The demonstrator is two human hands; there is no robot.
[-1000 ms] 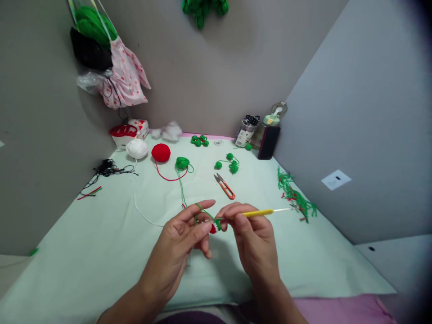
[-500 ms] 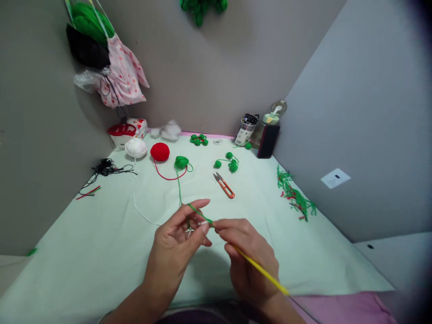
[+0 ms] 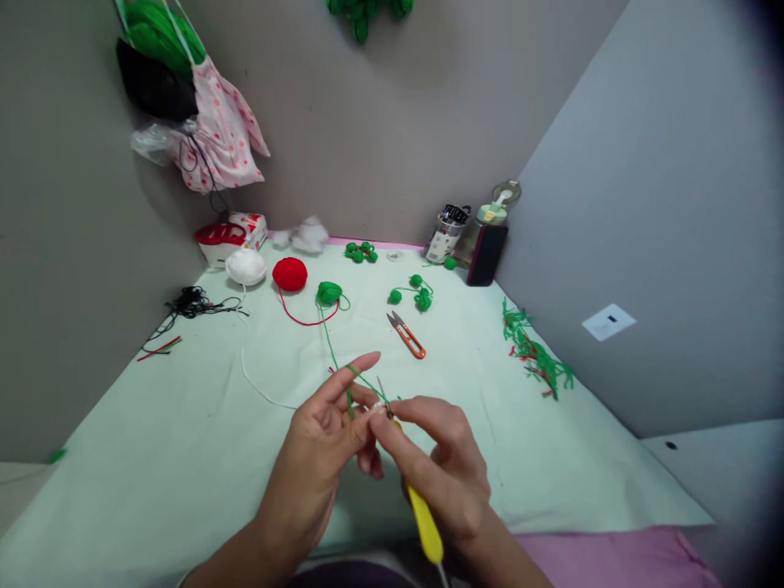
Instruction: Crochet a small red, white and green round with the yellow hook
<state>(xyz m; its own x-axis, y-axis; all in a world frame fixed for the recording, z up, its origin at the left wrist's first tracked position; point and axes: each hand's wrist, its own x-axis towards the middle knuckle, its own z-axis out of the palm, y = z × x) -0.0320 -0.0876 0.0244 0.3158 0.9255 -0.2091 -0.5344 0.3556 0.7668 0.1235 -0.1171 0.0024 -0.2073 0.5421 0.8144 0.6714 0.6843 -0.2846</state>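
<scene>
Closely, two hands met over a small piece of yarn work (image 3: 380, 406).

The left hand (image 3: 318, 441) pinched the piece between thumb and fingers, its forefinger raised with green yarn (image 3: 328, 336) passing over it. The right hand (image 3: 447, 465) grasped a yellow-handled hook (image 3: 425, 523), the handle slanting down toward the person and the thin metal end rising by the piece. The fingertips hid most of the piece, which was above the pale cloth (image 3: 184, 457), between the hands.

The green yarn led back to a green ball (image 3: 329, 293); a red ball (image 3: 290, 274) and a white ball (image 3: 246, 267) lay to its left, with white yarn (image 3: 251, 376) running toward the left hand. Orange-handled snips (image 3: 406, 335) lay open just beyond the hands, near some round green pieces (image 3: 422, 300). Green and red scraps (image 3: 542, 359) were heaped by the right wall, and a black tangle (image 3: 194, 302) lay at the cloth's left edge.
</scene>
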